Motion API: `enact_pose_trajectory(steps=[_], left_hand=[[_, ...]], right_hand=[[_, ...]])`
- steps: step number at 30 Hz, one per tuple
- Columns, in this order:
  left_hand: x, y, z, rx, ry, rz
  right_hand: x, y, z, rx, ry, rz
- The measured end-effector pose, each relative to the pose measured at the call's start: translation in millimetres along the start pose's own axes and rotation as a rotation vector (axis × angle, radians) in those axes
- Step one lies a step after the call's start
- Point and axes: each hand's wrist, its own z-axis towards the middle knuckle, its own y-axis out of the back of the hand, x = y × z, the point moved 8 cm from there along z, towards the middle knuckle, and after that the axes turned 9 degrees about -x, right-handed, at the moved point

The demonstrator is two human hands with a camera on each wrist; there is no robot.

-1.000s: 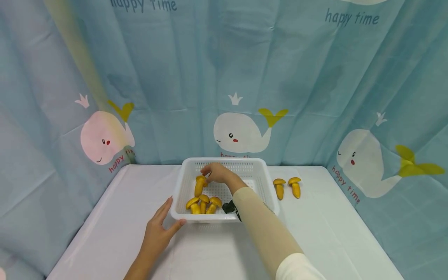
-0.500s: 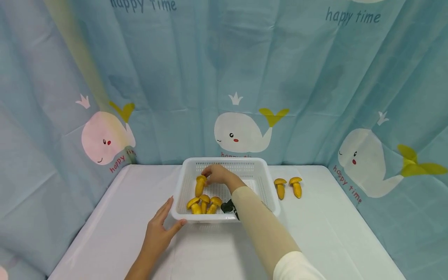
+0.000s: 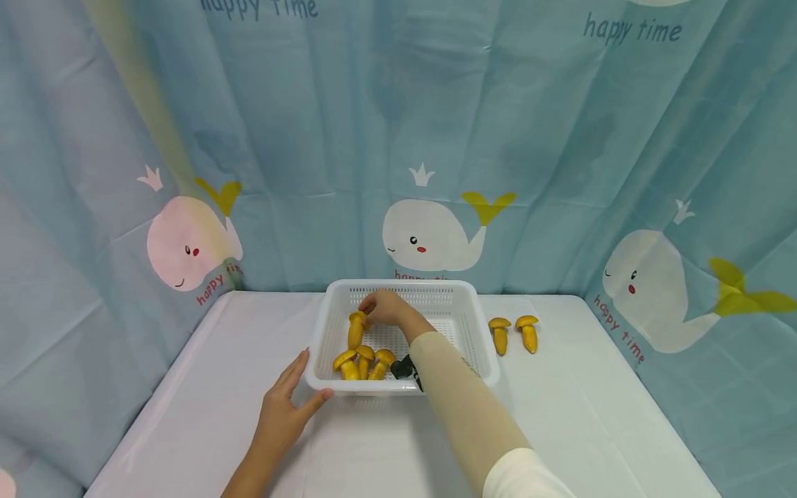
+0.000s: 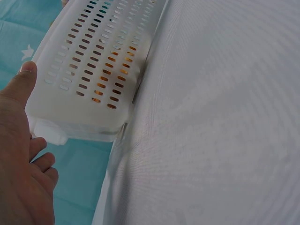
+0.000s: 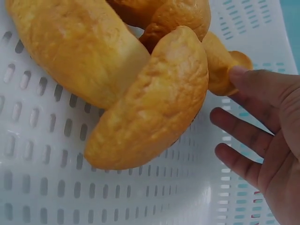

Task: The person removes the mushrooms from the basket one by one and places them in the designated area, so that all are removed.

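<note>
A yellow toy mushroom lies at the left of the white basket, cap toward the back. The right hand reaches in and pinches it near the cap. In the right wrist view, the thumb presses on that mushroom, partly behind larger-looking mushrooms close to the camera. The left hand rests at the basket's front-left corner, fingers along the left side and thumb at the front. The left wrist view has the thumb against the basket's slotted wall.
Several more yellow mushrooms lie at the basket's front left. Beside them is a dark item, partly hidden by the right sleeve. Two mushrooms lie on the white table, right of the basket. A whale-print curtain surrounds the table.
The right hand's fingers have drawn in from above the left mushroom to its cap. The left hand and the basket stay in place; the view shifts slightly.
</note>
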Motion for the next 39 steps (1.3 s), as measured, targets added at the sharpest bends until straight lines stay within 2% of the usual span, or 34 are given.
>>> enact_pose_trajectory(steps=[9, 16, 26, 33, 39], left_hand=[[-1.4, 0.0, 0.2, 0.009, -0.002, 0.013], [-1.4, -0.5, 0.1, -0.002, -0.009, -0.002], [-5.0, 1.3, -1.4, -0.016, -0.031, -0.003], [-6.6, 3.0, -1.7, -0.020, -0.041, 0.006], [-5.6, 6.4, 0.2, -0.027, -0.047, 0.018]], right_hand=[[11.5, 13.2, 0.0, -0.079, 0.011, 0.053], [38.1, 38.1, -4.0, -0.143, 0.088, -0.009], [60.7, 65.1, -21.2, -0.183, 0.129, 0.069], [72.7, 82.2, -38.3, -0.249, 0.219, 0.086], [83.5, 92.9, -55.3, -0.285, 0.262, 0.092]])
